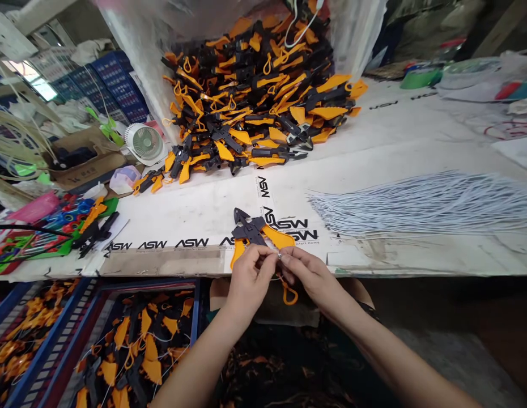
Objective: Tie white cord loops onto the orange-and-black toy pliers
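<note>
My left hand [253, 275] and my right hand [306, 272] meet at the table's front edge, both closed in a pinch. A tiny whitish bit shows between their fingertips, too small to name. Just beyond the hands, a black and orange hand tool [249, 229] with two spread handles, like shears or pliers, lies with its dark pointed head facing away. My left hand covers part of its handles. Below the fingertips hangs an orange loop [290, 294]; how it joins the tool is hidden.
A big heap of similar tools [255, 102] fills the back. Thin white cords [416, 204] lie bundled at right. A small fan [144, 141] stands at left, near a green tray [68, 246] of colourful parts. Blue crates [195, 311] with more tools sit below the table's left side.
</note>
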Demonstrator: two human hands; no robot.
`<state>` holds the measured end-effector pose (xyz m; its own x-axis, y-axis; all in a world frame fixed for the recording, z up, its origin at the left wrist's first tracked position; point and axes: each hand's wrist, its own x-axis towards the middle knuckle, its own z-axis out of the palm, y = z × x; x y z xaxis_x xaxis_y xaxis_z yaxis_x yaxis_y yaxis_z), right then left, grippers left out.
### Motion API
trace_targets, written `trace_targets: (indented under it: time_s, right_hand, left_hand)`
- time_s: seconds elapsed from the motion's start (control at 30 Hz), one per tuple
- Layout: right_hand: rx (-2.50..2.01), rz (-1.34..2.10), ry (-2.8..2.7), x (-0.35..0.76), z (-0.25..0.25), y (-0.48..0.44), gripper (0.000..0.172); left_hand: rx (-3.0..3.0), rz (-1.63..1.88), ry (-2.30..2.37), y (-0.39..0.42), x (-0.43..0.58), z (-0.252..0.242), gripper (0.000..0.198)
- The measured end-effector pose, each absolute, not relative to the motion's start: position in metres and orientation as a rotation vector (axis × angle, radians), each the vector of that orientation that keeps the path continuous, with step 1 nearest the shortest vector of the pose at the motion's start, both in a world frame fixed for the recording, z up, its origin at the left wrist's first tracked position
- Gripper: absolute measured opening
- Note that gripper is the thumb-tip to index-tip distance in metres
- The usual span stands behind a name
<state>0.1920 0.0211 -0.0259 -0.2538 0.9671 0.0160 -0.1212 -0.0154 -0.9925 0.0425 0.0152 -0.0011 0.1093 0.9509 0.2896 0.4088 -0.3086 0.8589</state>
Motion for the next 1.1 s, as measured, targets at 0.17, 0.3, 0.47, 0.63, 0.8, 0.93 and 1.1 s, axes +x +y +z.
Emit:
trace_targets:
  time_s: [0.17, 0.3, 0.47, 0.63, 0.8, 0.93, 1.1]
  right_hand:
    - [-0.975, 1.492, -1.337, 0.192, -0.018, 0.034, 0.04]
    - [-0.978, 1.428, -1.477, 0.197, -0.01, 0.032, 0.036]
    - [-0.982, 1.283, -1.634, 0.201, -0.008, 0.023, 0.028]
    - [-0.916, 1.453, -1.572, 0.202, -0.01, 0.024, 0.033]
    - [-1.012, 1.39, -1.535, 0.199, -0.01, 0.028, 0.033]
    - [-1.04, 1.39, -1.504, 0.202, -0.012, 0.027, 0.036]
    - [-1.069, 1.34, -1.538, 0.211, -0.014, 0.023, 0.033]
  left_hand:
    - [2.311, 1.257, 1.138, 0.03, 0.03, -0.003, 0.014]
    - [2.479, 1.195, 1.093, 0.032, 0.021, 0.002, 0.015]
    - [2.612, 1.178, 1.048, 0.025, 0.012, 0.005, 0.016]
    - [2.024, 1.068, 1.226, 0.022, 0.016, 0.008, 0.01]
    - [1.312, 0.871, 1.195, 0.027, 0.025, 0.016, 0.036]
    - [1.264, 0.899, 1.18, 0.027, 0.028, 0.016, 0.039]
    - [1.605, 0.91, 1.275, 0.022, 0.023, 0.007, 0.021]
